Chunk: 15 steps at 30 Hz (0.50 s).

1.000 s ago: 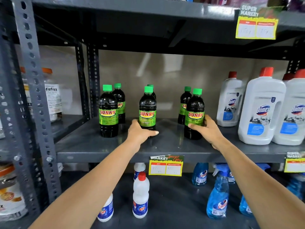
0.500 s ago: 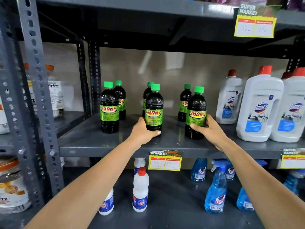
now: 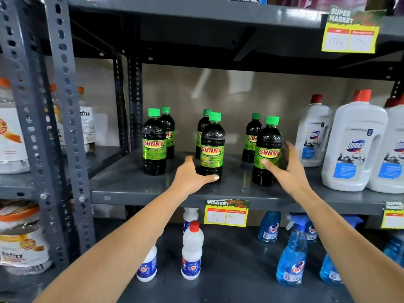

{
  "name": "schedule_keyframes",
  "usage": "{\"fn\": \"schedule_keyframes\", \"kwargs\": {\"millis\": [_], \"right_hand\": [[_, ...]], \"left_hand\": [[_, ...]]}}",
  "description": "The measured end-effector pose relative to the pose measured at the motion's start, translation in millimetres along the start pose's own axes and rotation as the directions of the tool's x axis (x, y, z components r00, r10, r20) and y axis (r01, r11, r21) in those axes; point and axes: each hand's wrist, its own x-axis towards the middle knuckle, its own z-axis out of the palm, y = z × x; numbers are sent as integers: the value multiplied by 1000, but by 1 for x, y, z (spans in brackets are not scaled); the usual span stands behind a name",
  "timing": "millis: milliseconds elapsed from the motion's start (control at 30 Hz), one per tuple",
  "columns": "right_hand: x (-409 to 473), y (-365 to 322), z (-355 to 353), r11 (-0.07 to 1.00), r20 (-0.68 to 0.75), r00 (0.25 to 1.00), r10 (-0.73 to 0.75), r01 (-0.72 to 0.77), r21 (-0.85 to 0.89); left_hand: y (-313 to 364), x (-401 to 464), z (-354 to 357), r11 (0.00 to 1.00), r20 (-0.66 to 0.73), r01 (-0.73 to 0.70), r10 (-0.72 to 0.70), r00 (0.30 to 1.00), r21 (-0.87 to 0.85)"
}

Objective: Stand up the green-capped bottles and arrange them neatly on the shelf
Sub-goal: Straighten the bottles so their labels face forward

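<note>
**Six green-capped bottles upright on the grey shelf**

Left hand [image 3: 192,176] wrapped low around the base of the middle front bottle [image 3: 211,147], thumb across its front, fingers hidden behind. Right hand [image 3: 284,169] spread wide, released, palm close against the right side of the right front bottle [image 3: 267,152], thumb tip across its label; contact of the fingers hard to tell through blur. Well to the left of the left hand, the left front bottle [image 3: 154,142], standing free. Beyond the hands, three back bottles [image 3: 168,130], one behind each front one, all upright, labels partly hidden. All six on the shelf [image 3: 135,184], dark liquid, green and yellow labels. Just right of the right hand, white jugs [image 3: 354,145] with red caps. Below the left hand, on the shelf edge, a yellow price tag [image 3: 226,213]. Lower still, under both forearms, small white bottles [image 3: 192,254] and blue spray bottles [image 3: 291,256] on the shelf beneath.
</note>
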Motion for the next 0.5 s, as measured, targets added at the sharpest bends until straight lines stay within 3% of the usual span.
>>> {"fn": "schedule_keyframes", "kwargs": {"millis": [100, 200, 267, 367, 500], "right_hand": [[-17, -28, 9, 933, -234, 908, -348, 311, -182], [-31, -68, 37, 827, -278, 779, -562, 530, -188], [-40, -94, 65, 782, -228, 749, -621, 613, -115], [-49, -122, 116, 732, -124, 728, -675, 681, 12], [-52, -141, 186, 829, 80, 827, -556, 545, 127]], "left_hand": [[-17, -19, -22, 988, -30, -80, 85, 996, 132], [-42, -47, -53, 889, -103, -206, 270, 957, 408], [-55, -59, -76, 847, -126, -191, 288, 949, 496], [-68, -61, -108, 775, -129, -63, 184, 975, 629], [-82, -55, -136, 654, -89, 19, 74, 993, 757]]}}
